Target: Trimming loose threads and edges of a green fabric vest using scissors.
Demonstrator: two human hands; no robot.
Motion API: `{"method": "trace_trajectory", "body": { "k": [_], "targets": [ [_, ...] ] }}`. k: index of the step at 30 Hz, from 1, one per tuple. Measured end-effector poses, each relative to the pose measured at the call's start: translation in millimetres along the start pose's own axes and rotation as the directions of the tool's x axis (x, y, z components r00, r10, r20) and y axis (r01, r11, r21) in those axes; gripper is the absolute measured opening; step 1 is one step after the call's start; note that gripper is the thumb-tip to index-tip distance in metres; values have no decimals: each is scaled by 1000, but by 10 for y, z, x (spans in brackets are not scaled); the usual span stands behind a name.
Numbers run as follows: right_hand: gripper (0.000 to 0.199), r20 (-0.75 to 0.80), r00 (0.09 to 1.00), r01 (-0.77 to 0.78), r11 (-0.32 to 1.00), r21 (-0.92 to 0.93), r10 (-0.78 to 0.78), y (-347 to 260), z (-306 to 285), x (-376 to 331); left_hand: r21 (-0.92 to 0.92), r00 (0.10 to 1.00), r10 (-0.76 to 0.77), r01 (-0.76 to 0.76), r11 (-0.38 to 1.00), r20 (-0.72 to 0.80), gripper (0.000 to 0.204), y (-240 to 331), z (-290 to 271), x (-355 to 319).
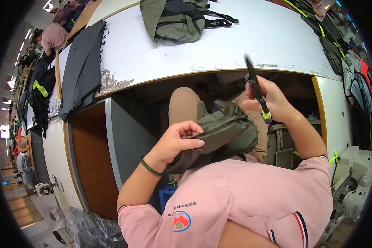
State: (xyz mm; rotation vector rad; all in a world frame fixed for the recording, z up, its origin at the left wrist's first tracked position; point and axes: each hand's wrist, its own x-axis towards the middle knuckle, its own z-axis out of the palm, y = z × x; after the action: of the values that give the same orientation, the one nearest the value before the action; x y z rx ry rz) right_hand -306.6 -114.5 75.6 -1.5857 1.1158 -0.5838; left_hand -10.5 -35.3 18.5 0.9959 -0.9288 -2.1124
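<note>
An olive-green bag lies across my lap, with a dark zipper line along its upper side. My left hand pinches the bag's left end between thumb and fingers, at a small dark bit of the zipper. To the right, raised above the bag, my right hand is closed round black scissors with yellow-green wrapping at the handle end. Their dark tip points up and away, slightly blurred, and they do not touch the bag. The far side of the bag is partly hidden by its folds.
A white worktable with a worn front edge stands before my knees. On it lie another olive-green bag with black straps and dark grey sheets. More bags hang at right. A sewing machine stands right; clear plastic lies lower left.
</note>
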Motion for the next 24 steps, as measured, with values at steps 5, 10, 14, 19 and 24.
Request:
{"method": "trace_trajectory", "body": {
  "k": [5, 10, 14, 19, 24],
  "targets": [
    [50, 227, 904, 401, 538, -741, -362, -226, -192, -74, -32, 1000, 21, -21, 999, -3, 23, -14, 14, 49],
    [46, 334, 789, 470, 157, -869, -515, -330, -223, -97, -91, 999, 50, -50, 995, 1, 23, -23, 34, 114],
    [42, 336, 759, 431, 45, -901, -557, -310, -214, -74, -123, 998, 59, -60, 991, -14, 23, -17, 61, 125],
    [38, 350, 791, 456, 103, -884, -502, -292, -188, -54, -113, 998, 64, -66, 991, -28, 23, -6, 99, 122],
    [30, 385, 829, 500, 230, -835, -406, -304, -179, -29, -54, 1000, 30, -30, 998, 3, 25, -23, 94, 120]
  ]
}}
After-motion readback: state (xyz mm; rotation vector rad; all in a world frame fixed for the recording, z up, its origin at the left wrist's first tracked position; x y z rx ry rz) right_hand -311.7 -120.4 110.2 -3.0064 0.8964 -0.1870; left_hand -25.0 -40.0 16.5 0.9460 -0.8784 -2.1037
